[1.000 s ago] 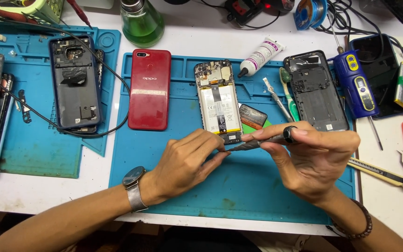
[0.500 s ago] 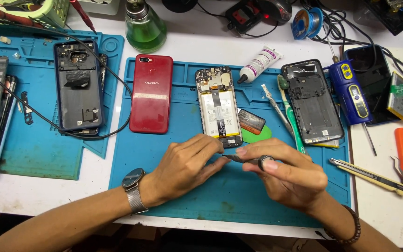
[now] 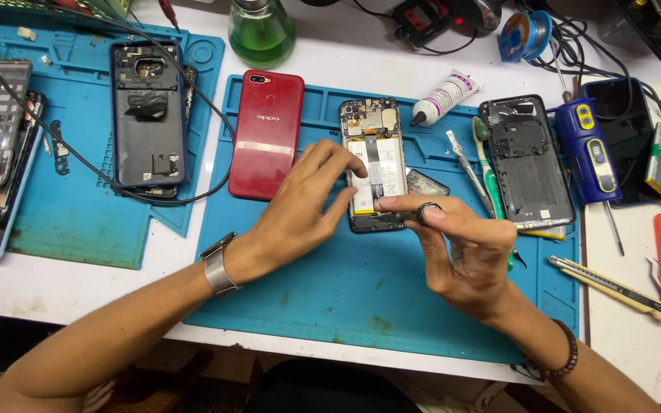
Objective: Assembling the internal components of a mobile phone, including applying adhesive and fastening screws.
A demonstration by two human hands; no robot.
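An opened phone (image 3: 372, 134) with its battery and boards bare lies on the blue work mat (image 3: 346, 298). My left hand (image 3: 296, 214) rests on the mat with its fingertips on the phone's left edge and battery. My right hand (image 3: 464, 256) comes in from the right and grips a thin black screwdriver-like tool (image 3: 428, 213). I see the tool almost end-on, with its round cap toward me. Its tip is hidden near the phone's lower end.
A red phone back (image 3: 265, 130) lies left of the opened phone, and a black phone frame (image 3: 525, 160) lies to its right. A glue tube (image 3: 444, 95), a green toothbrush (image 3: 487, 164), a blue hand tool (image 3: 590, 149) and a yellow knife (image 3: 610, 287) are around. A green flask (image 3: 262, 30) stands behind.
Both hands have moved up from the middle of the mat to the opened phone. The tool, held level between the hands before, now points at the phone's lower end.
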